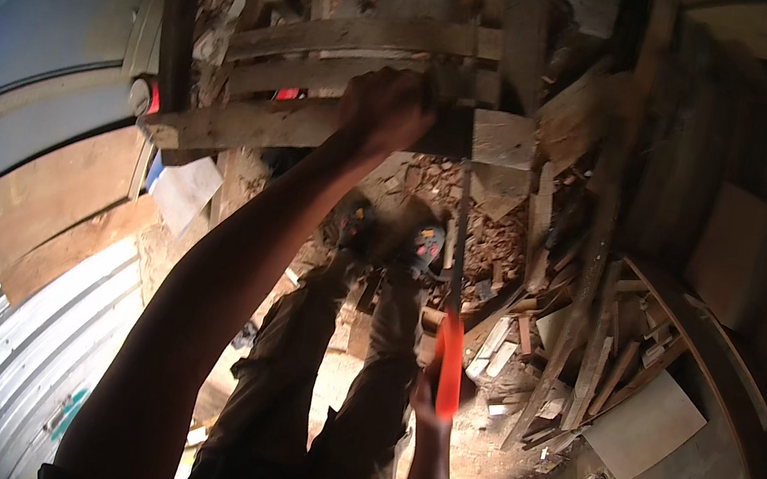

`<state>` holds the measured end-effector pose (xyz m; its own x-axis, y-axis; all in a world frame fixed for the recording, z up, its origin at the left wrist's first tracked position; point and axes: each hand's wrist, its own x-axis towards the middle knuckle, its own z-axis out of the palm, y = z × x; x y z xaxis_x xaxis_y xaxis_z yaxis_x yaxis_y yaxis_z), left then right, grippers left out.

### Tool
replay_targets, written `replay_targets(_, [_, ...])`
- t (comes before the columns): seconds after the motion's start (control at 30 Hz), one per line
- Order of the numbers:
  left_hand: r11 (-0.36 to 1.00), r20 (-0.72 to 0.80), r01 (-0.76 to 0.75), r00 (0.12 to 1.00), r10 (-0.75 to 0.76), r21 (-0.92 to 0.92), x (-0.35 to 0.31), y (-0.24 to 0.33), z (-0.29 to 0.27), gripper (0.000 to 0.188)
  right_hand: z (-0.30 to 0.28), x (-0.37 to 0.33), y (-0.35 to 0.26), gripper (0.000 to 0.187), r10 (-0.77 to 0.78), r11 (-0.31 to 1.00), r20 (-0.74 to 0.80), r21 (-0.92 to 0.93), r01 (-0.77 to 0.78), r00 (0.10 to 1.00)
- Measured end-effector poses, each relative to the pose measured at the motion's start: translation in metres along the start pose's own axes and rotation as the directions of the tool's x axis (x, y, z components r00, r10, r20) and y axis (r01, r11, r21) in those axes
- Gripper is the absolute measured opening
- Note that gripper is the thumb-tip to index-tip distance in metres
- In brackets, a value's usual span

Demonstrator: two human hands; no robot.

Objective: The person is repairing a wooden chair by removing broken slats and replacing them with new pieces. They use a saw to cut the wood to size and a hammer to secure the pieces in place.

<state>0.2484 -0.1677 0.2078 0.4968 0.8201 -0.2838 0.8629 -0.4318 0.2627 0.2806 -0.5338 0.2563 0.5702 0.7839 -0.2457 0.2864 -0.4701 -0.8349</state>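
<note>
My right hand (426,397) is closed round the orange handle of a handsaw (452,358). Seen edge-on, its thin blade runs away from me to a wooden plank (256,124) lying crosswise. The blade's far end meets the wood just left of the plank's pale, lit right end (504,140). To the left of the blade, my left hand (388,108) bears down on the same plank with its fingers curled. Its fingertips are partly in shadow.
Beyond the plank are more slatted boards (366,39). Wood chips (495,238) cover the ground near my shoes (423,244). Scrap timber (586,365) lies in a heap at the right, beside a pale square board (646,426). Corrugated metal sheeting (41,375) stands at the left.
</note>
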Motion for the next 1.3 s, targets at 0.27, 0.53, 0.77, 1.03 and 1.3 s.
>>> replay_targets(0.27, [0.996, 0.049, 0.003, 0.999, -0.007, 0.093, 0.007, 0.011, -0.003, 0.046, 0.012, 0.076, -0.038, 0.014, 0.004, 0.991, -0.096, 0.131, 0.008, 0.995])
replay_targets(0.53, [0.995, 0.049, 0.095, 0.994, -0.093, -0.032, 0.001, 0.016, -0.013, 0.046, -0.044, -0.097, 0.003, 0.031, 0.088, 0.995, -0.032, 0.053, -0.086, 0.996])
replay_targets(0.77, [0.992, 0.117, -0.039, 0.993, 0.025, 0.122, 0.01, 0.014, -0.002, 0.035, 0.049, 0.143, -0.047, 0.01, -0.116, 0.982, -0.188, 0.126, 0.141, 0.975])
replay_targets(1.03, [0.996, 0.105, 0.087, 0.991, -0.083, -0.031, 0.001, 0.016, -0.018, 0.043, -0.052, -0.035, -0.027, 0.034, -0.213, 0.943, 0.044, -0.251, 0.217, 0.976])
replay_targets(1.3, [0.997, 0.113, 0.016, 0.993, -0.025, 0.077, 0.015, 0.016, 0.0, 0.034, 0.044, 0.125, -0.043, 0.016, -0.084, 0.988, -0.249, 0.105, 0.113, 0.965])
